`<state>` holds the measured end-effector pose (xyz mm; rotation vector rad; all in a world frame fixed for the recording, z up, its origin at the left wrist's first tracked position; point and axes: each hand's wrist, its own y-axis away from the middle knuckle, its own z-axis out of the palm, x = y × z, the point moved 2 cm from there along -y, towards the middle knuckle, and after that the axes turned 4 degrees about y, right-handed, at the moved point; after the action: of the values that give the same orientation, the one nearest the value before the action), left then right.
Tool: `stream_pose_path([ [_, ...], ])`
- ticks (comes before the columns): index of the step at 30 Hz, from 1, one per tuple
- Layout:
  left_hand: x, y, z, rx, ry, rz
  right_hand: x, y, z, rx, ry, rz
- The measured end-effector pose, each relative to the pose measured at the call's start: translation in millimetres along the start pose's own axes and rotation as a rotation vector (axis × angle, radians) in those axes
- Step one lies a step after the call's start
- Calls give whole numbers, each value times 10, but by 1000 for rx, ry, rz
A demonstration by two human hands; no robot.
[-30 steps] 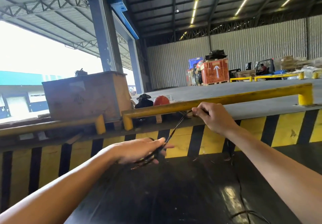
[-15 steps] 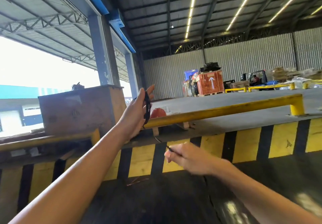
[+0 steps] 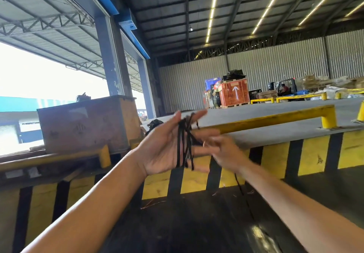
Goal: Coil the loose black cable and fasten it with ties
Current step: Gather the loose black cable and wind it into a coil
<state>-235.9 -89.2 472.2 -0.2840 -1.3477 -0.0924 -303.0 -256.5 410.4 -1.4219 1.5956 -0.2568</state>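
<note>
Up at chest height, the left hand is raised with its palm turned toward the person, fingers stretched out and only loosely spread, not curled shut. Several turns of the black cable run across that palm from the fingertips down to the heel of the hand, lying as a slack bundle of near-vertical strands; a few strands cross one another near the top. The hand is carrying the coil as a form to wind on, with no clench around it.

Just beside it, the right hand is blurred. Its fingers point toward the coil and meet the strands at the coil's right edge; whether they pinch the cable I cannot tell from the blur. A single thin length of cable trails from under that wrist down to the dark floor, where it runs on toward the bottom of the view.

Behind both hands stands the yellow rail above the yellow-and-black striped kerb, with a wooden crate off to the left.
</note>
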Motion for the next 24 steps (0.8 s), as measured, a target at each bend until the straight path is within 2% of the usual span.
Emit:
stream_pose_path([
  [3,235,-73,49,188,45,288,-24,325,539,-288,44,18],
  [4,294,-79,19,293,0,361,-81,407,653,-383,43,-2],
  [6,323,-60,-91,509,-242,425,-204,463,715,-498,80,-57],
  [8,277,-15,-216,680,-594,361,-307,376,548,-500,128,-100],
  [10,220,74,-400,829,-941,219,-391,236,235,-398,182,-139],
  [11,183,126,-494,844,-1023,114,-408,163,59,-326,199,-151],
  [15,-51,304,-606,646,-857,-442,-347,-70,-478,-1,139,-212],
  [17,-109,343,-567,526,-759,-615,-296,-135,-566,160,170,-265],
  [19,-117,324,-508,376,-538,-589,-238,-169,-568,274,167,-265],
  [21,-88,262,-384,193,-279,-459,-143,-176,-511,333,147,-210],
  [24,40,124,-183,61,-88,-206,25,-105,-202,237,41,-41],
])
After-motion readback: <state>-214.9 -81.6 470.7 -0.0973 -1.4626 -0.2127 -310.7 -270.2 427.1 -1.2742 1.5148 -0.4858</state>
